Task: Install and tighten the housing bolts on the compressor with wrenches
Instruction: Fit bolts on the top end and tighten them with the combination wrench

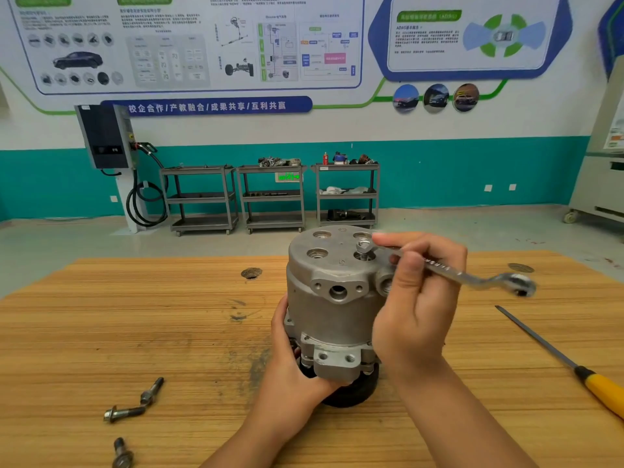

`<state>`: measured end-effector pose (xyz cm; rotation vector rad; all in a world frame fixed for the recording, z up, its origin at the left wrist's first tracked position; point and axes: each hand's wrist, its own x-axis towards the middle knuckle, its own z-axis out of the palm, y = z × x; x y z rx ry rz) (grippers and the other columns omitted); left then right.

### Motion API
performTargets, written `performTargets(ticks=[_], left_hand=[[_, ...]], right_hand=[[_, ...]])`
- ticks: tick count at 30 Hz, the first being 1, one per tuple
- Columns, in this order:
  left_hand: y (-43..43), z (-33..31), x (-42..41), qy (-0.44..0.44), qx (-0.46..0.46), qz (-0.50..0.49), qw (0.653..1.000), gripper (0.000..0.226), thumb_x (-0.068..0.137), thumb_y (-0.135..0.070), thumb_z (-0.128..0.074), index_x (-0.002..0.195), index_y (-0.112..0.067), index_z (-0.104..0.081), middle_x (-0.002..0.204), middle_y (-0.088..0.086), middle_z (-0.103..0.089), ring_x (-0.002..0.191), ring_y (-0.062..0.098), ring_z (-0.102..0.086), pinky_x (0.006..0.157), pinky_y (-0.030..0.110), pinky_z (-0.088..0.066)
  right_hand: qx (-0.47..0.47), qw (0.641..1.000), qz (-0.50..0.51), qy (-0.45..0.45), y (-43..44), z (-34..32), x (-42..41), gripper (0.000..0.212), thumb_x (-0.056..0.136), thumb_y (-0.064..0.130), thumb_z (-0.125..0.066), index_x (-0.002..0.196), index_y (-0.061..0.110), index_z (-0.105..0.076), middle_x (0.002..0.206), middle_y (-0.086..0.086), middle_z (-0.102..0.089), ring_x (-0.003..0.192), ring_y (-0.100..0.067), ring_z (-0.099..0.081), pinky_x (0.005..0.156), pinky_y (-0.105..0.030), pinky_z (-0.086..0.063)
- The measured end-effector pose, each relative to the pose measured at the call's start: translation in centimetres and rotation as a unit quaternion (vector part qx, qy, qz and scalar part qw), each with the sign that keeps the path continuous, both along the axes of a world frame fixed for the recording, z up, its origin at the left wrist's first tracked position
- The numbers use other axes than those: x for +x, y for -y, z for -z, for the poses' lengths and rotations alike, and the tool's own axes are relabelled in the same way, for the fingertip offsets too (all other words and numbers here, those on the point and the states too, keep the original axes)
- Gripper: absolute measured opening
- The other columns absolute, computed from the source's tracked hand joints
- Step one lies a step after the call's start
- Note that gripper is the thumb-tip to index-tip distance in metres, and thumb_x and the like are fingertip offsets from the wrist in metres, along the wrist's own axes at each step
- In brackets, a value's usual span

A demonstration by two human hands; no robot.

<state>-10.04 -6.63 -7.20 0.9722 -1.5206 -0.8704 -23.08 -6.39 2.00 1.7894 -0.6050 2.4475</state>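
A grey metal compressor (332, 298) stands upright on its black pulley in the middle of the wooden table (135, 332). A bolt (363, 249) stands partly raised in the near right hole of its top face; the other three holes look empty. A silver ring wrench (472, 276) sits with one end on that bolt head and runs out to the right. My right hand (418, 298) grips the wrench's shaft. My left hand (287, 352) holds the compressor's lower left side. Three loose bolts lie at the near left: (152, 390), (123, 413), (122, 454).
A long metal tool with a yellow handle (574, 366) lies on the table's right side. Two round holes (251, 273), (521, 267) are set in the tabletop. Three grey shelf carts (271, 197) and a wall charger (108, 136) stand by the far wall.
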Motion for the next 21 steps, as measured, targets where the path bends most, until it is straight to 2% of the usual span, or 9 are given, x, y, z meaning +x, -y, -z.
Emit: performTargets(ticks=[2, 4, 7, 9, 12, 15, 17, 19, 21], left_hand=[[-0.1, 0.0, -0.1, 0.002, -0.003, 0.000, 1.000, 0.107, 0.054, -0.047, -0.085, 0.116, -0.082, -0.006, 0.122, -0.050, -0.043, 0.107, -0.018, -0.053, 0.078, 0.000, -0.042], [-0.2, 0.0, -0.2, 0.002, -0.003, -0.003, 1.000, 0.107, 0.054, -0.049, -0.084, 0.118, -0.081, -0.005, 0.123, -0.047, -0.045, 0.107, -0.017, -0.054, 0.078, 0.001, -0.042], [-0.1, 0.1, -0.2, -0.004, 0.003, 0.001, 1.000, 0.110, 0.054, -0.050, -0.084, 0.129, -0.070, -0.006, 0.124, -0.041, -0.049, 0.108, -0.015, -0.056, 0.078, 0.003, -0.044], [-0.1, 0.2, -0.2, -0.004, 0.007, 0.001, 1.000, 0.112, 0.054, -0.052, -0.083, 0.135, -0.063, -0.007, 0.125, -0.038, -0.051, 0.107, -0.013, -0.057, 0.078, 0.004, -0.044], [0.0, 0.2, -0.3, 0.000, 0.011, -0.004, 1.000, 0.111, 0.053, -0.054, -0.083, 0.133, -0.065, -0.006, 0.122, -0.041, -0.051, 0.105, -0.014, -0.057, 0.077, 0.003, -0.044], [0.0, 0.2, -0.4, 0.002, 0.013, -0.006, 1.000, 0.114, 0.051, -0.054, -0.084, 0.135, -0.061, -0.009, 0.123, -0.039, -0.052, 0.104, -0.016, -0.057, 0.076, 0.001, -0.042], [0.1, 0.3, -0.4, 0.002, 0.004, -0.001, 1.000, 0.114, 0.052, -0.053, -0.086, 0.132, -0.067, -0.007, 0.125, -0.040, -0.049, 0.108, -0.016, -0.055, 0.079, 0.001, -0.042], [0.1, 0.2, -0.3, 0.001, 0.005, -0.007, 1.000, 0.111, 0.051, -0.054, -0.087, 0.121, -0.080, -0.005, 0.126, -0.043, -0.046, 0.109, -0.016, -0.054, 0.081, 0.002, -0.043], [0.2, 0.2, -0.3, -0.001, 0.010, -0.009, 1.000, 0.110, 0.052, -0.053, -0.087, 0.117, -0.082, -0.004, 0.126, -0.046, -0.044, 0.110, -0.016, -0.054, 0.081, 0.002, -0.043]], right_hand=[[-0.021, 0.996, 0.055, -0.063, 0.0, 0.3, 0.0, 0.022, 0.102, 0.031, -0.031, 0.096, 0.015, -0.044, 0.095, -0.003, -0.058, 0.090, -0.019, -0.056, 0.080, -0.031, -0.045], [-0.030, 0.983, 0.142, -0.116, -0.1, 0.5, 0.2, 0.025, 0.102, 0.032, -0.033, 0.095, 0.013, -0.046, 0.092, -0.006, -0.063, 0.087, -0.020, -0.054, 0.076, -0.034, -0.041], [-0.034, 0.956, 0.250, -0.152, -0.6, 0.2, 0.7, 0.027, 0.096, 0.028, -0.048, 0.090, 0.009, -0.066, 0.090, -0.007, -0.070, 0.085, -0.016, -0.054, 0.075, -0.030, -0.033], [-0.036, 0.948, 0.276, -0.156, -0.8, 0.0, 0.8, 0.026, 0.090, 0.028, -0.057, 0.087, 0.007, -0.073, 0.092, -0.002, -0.072, 0.085, -0.014, -0.059, 0.077, -0.029, -0.033], [-0.046, 0.944, 0.282, -0.164, -0.9, -0.3, 0.5, 0.022, 0.088, 0.025, -0.062, 0.087, 0.008, -0.075, 0.091, -0.001, -0.073, 0.082, -0.018, -0.067, 0.078, -0.031, -0.037], [-0.059, 0.934, 0.305, -0.176, -0.9, -0.2, 0.3, 0.025, 0.091, 0.023, -0.058, 0.086, 0.004, -0.074, 0.092, -0.005, -0.073, 0.082, -0.021, -0.069, 0.078, -0.032, -0.037], [-0.072, 0.934, 0.303, -0.174, -0.9, -0.2, 0.1, 0.022, 0.091, 0.019, -0.059, 0.087, 0.002, -0.073, 0.096, -0.008, -0.072, 0.085, -0.021, -0.069, 0.080, -0.031, -0.037], [-0.076, 0.950, 0.257, -0.158, -1.0, -0.3, 0.1, 0.022, 0.094, 0.020, -0.054, 0.094, 0.004, -0.069, 0.105, -0.006, -0.069, 0.093, -0.018, -0.066, 0.083, -0.029, -0.039], [-0.028, 0.986, 0.128, -0.102, -1.0, -0.7, -0.2, 0.023, 0.098, 0.027, -0.046, 0.101, 0.012, -0.063, 0.110, -0.003, -0.066, 0.099, -0.015, -0.063, 0.087, -0.028, -0.044]])
